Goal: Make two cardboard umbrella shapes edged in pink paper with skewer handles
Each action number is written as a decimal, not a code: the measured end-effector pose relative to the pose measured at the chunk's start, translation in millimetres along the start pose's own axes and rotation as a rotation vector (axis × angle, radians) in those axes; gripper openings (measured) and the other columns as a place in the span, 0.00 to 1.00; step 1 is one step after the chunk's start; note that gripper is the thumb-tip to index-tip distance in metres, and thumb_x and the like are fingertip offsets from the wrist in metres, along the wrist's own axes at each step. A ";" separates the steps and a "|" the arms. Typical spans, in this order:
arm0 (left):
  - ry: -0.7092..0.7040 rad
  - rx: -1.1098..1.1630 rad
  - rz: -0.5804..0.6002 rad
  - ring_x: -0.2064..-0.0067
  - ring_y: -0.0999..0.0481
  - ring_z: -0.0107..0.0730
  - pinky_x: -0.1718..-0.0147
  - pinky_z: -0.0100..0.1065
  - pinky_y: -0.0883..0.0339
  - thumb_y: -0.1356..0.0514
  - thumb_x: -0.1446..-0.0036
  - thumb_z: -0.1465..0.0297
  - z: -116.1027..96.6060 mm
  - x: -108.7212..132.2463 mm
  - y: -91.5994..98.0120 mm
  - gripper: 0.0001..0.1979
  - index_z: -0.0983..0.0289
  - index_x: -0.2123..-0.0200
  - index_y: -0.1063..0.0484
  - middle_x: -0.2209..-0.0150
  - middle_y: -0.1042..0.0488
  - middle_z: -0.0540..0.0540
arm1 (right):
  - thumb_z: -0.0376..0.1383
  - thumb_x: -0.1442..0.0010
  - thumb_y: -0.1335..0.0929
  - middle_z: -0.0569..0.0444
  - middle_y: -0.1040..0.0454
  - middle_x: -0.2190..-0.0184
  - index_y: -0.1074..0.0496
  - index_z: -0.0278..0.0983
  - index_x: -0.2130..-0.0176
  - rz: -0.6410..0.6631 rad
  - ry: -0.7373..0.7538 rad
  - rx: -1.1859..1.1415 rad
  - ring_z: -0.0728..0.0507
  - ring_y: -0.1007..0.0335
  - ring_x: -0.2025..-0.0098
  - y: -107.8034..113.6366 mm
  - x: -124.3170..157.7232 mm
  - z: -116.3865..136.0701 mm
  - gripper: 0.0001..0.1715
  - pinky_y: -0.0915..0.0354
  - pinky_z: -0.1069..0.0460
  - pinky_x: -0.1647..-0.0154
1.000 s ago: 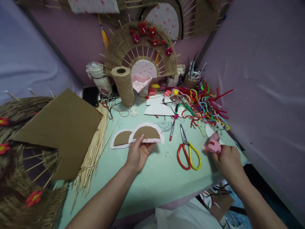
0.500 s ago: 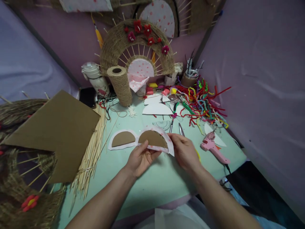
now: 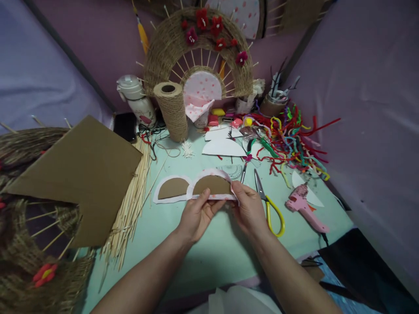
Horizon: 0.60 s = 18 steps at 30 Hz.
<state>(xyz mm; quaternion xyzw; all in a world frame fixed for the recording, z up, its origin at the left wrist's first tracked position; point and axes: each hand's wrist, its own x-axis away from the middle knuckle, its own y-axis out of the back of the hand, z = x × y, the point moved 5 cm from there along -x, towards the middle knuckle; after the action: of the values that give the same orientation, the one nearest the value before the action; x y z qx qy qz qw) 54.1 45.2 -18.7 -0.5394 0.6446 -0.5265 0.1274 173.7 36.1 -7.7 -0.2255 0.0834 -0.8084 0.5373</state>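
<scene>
Between my hands is a half-round cardboard piece [image 3: 212, 186] with a margin of white, pink-spotted fabric around it. My left hand [image 3: 196, 214] pinches its lower edge, thumb on the cardboard and fingers beneath. At the right corner my right hand [image 3: 249, 208] grips the fabric margin with thumb and fingers. A second cardboard half-circle on white fabric [image 3: 173, 188] lies on the table just left of the held one. Yellow-handled scissors [image 3: 274, 216] rest beside my right hand, and a clear protractor [image 3: 234, 171] lies behind the held piece.
A pink glue gun [image 3: 306, 208] lies at the right, near tangled pipe cleaners [image 3: 291, 139]. Thin sticks [image 3: 131, 205] and a large cardboard sheet [image 3: 81, 179] cover the left. A twine spool [image 3: 172, 113], a bottle [image 3: 137, 102] and a woven fan [image 3: 160, 56] stand behind.
My right hand has shifted its hold on the right corner, and the fabric flap there no longer sticks out. The view has tilted down, and the scissors' yellow handles now show.
</scene>
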 end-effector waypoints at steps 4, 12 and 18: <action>-0.042 -0.032 -0.025 0.58 0.22 0.33 0.55 0.36 0.26 0.37 0.45 0.72 1.3 0.7 -0.4 0.13 0.65 0.55 0.26 0.59 0.20 0.56 | 0.44 0.45 0.29 0.58 0.35 0.76 0.26 0.36 0.77 -0.046 0.244 0.288 0.49 0.40 0.70 0.2 2.3 8.0 0.16 0.40 0.53 0.66; -0.126 -0.062 -0.077 0.57 0.22 0.34 0.55 0.35 0.26 0.36 0.46 0.73 0.0 0.1 1.0 0.12 0.67 0.57 0.27 0.58 0.21 0.56 | 0.48 0.45 0.30 0.55 0.29 0.71 0.21 0.39 0.67 -0.022 0.336 0.413 0.46 0.35 0.66 -0.7 0.6 12.4 0.15 0.39 0.51 0.64; -0.065 0.019 -0.089 0.56 0.22 0.34 0.57 0.36 0.24 0.38 0.44 0.75 -1.2 -3.8 5.1 0.14 0.65 0.53 0.28 0.58 0.21 0.56 | 0.55 0.41 0.36 0.55 0.29 0.76 0.22 0.36 0.70 0.089 0.040 0.150 0.49 0.42 0.75 13.0 -7.2 -7.3 0.27 0.46 0.53 0.74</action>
<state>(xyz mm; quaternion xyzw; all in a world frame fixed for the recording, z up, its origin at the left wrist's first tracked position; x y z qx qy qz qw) 51.8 48.3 -23.9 -0.5830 0.6106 -0.5200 0.1299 183.5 36.5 -21.0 -0.1643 0.0432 -0.7921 0.5863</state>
